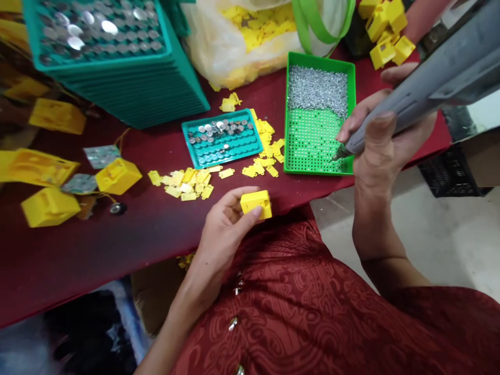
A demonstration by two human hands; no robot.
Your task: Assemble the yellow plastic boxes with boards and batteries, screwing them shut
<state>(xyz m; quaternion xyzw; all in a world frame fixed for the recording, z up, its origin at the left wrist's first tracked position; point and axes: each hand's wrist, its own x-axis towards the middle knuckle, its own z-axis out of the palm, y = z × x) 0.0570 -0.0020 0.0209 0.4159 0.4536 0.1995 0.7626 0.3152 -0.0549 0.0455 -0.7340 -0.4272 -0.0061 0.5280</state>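
Observation:
Between thumb and fingers, my left hand (230,219) grips a small yellow plastic box (254,204) just off the table's front edge. My right hand (385,130) is wrapped round a grey electric screwdriver (417,78), whose bit points down over the green tray (287,135). Small silver screws (318,86) heap at the far end of this tray, and its near part is a perforated grid. To its left lies a teal tray (207,156) with button cells (222,127) in part of its slots. Small yellow covers (187,182) lie loose around the teal tray.
A tall stack of teal trays (128,94) filled with button cells stands at the back left. Yellow housings with wires (117,177) lie on the left. Behind is a plastic bag (211,52) of yellow parts. Another person's arm (427,18) shows at the back right, near yellow boxes (385,26).

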